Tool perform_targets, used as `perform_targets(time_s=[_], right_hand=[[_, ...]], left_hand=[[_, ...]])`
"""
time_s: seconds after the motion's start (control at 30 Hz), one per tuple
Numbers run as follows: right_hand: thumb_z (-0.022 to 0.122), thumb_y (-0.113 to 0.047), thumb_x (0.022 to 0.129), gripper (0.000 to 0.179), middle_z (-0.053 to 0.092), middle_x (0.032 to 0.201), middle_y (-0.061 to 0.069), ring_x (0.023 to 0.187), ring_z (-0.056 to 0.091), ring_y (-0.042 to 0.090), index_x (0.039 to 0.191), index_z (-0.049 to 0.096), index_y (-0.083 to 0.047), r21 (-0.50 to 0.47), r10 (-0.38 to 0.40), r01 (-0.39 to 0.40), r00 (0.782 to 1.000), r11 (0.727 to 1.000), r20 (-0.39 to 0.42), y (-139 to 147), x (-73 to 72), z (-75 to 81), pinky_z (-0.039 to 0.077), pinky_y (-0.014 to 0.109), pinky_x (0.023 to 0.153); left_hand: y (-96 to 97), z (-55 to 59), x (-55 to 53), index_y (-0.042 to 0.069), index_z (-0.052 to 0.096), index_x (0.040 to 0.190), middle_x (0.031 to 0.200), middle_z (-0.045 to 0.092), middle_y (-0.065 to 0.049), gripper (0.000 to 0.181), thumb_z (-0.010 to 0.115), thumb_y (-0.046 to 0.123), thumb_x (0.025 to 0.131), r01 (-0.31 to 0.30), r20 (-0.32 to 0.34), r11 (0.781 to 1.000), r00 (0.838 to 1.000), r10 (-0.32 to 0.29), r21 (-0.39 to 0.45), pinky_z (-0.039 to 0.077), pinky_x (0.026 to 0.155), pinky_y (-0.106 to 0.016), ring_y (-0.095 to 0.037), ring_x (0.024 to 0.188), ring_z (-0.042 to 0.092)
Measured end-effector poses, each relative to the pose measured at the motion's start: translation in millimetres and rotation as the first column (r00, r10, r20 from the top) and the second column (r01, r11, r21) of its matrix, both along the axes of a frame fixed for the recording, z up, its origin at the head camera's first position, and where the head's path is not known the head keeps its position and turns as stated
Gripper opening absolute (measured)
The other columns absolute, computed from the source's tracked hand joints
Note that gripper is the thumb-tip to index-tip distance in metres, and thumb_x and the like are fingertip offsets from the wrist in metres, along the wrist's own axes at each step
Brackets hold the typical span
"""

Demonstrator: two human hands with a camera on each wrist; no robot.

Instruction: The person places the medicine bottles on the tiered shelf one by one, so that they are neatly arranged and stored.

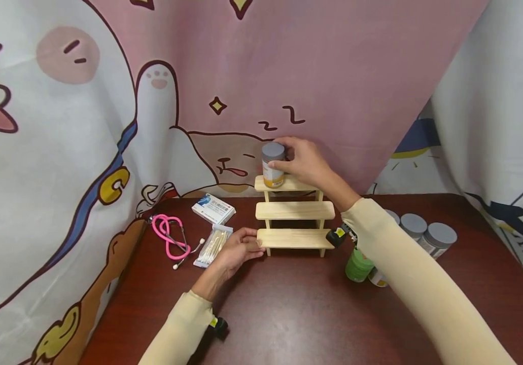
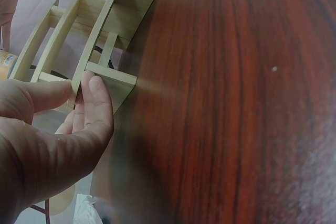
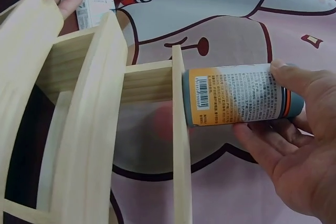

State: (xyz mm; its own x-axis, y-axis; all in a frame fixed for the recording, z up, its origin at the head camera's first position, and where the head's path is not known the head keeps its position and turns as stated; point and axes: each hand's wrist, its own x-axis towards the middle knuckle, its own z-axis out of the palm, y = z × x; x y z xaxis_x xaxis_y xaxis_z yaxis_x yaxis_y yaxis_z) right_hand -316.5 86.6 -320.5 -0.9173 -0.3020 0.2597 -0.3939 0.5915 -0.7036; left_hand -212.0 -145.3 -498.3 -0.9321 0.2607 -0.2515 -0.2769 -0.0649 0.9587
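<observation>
A three-tier wooden stand stands on the table in the head view. My right hand holds a grey-lidded bottle upright at the left end of the top tier. In the right wrist view, the bottle's base meets the tier, its label white and orange with a barcode. Thumb and fingers lie on either side of it near the lid. My left hand pinches the left end of the lowest tier. The left wrist view has the thumb above that board and fingers below it.
Left of the stand lie a white and blue medicine box, a pack of cotton swabs and a pink stethoscope. To the right, several grey-lidded bottles and a green item are partly behind my right sleeve. A patterned curtain hangs behind.
</observation>
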Motion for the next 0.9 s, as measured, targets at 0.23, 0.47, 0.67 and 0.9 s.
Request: perform_targets(time_s=[0.23, 0.47, 0.67, 0.9], right_hand=[[0.083, -0.034, 0.092, 0.069, 0.067, 0.139, 0.016, 0.116, 0.068, 0.031, 0.15, 0.056, -0.006, 0.051, 0.016, -0.017, 1.0, 0.999, 0.019, -2, -1.9, 4.3, 0.057, 0.046, 0.103], [0.082, -0.035, 0.094, 0.07, 0.069, 0.137, 0.016, 0.121, 0.068, 0.032, 0.152, 0.053, -0.007, 0.081, 0.043, -0.043, 0.999, 0.996, -0.003, -1, -1.5, 4.5, 0.055, 0.048, 0.107], [0.076, -0.049, 0.096, 0.08, 0.062, 0.151, 0.015, 0.137, 0.062, 0.034, 0.158, 0.046, -0.008, 0.027, 0.011, -0.011, 1.0, 1.0, 0.017, 14, 16.6, 7.0, 0.05, 0.051, 0.117], [0.075, -0.039, 0.099, 0.068, 0.062, 0.152, 0.011, 0.137, 0.063, 0.035, 0.156, 0.049, -0.013, -0.093, 0.033, -0.037, 0.998, 0.995, -0.053, 54, 49.2, 11.5, 0.05, 0.052, 0.117]], left_hand=[[1.9, 0.9, -0.1, -0.007, 0.048, 0.133, 0.102, 0.061, -0.009, 0.035, 0.059, -0.007, 0.1, 0.002, 0.001, 1.0, 1.0, -0.002, -0.004, 0.065, 0.087, -0.033, -0.021, 0.09, 0.073], [0.5, 2.1, 0.2, -0.007, 0.048, 0.133, 0.101, 0.06, -0.008, 0.034, 0.058, -0.007, 0.1, -0.008, 0.006, 1.0, 1.0, 0.008, -0.009, 0.065, 0.083, -0.03, -0.021, 0.09, 0.072], [0.3, 1.5, 2.1, -0.007, 0.048, 0.132, 0.101, 0.06, -0.01, 0.034, 0.057, -0.008, 0.1, -0.008, 0.01, 1.0, 1.0, 0.008, 0.003, 0.065, 0.082, -0.029, -0.023, 0.09, 0.072], [2.5, 3.4, 3.7, -0.007, 0.047, 0.133, 0.101, 0.059, -0.01, 0.034, 0.056, -0.007, 0.1, -0.004, 0.0, 1.0, 1.0, 0.004, -0.011, 0.065, 0.081, -0.028, -0.02, 0.089, 0.072]])
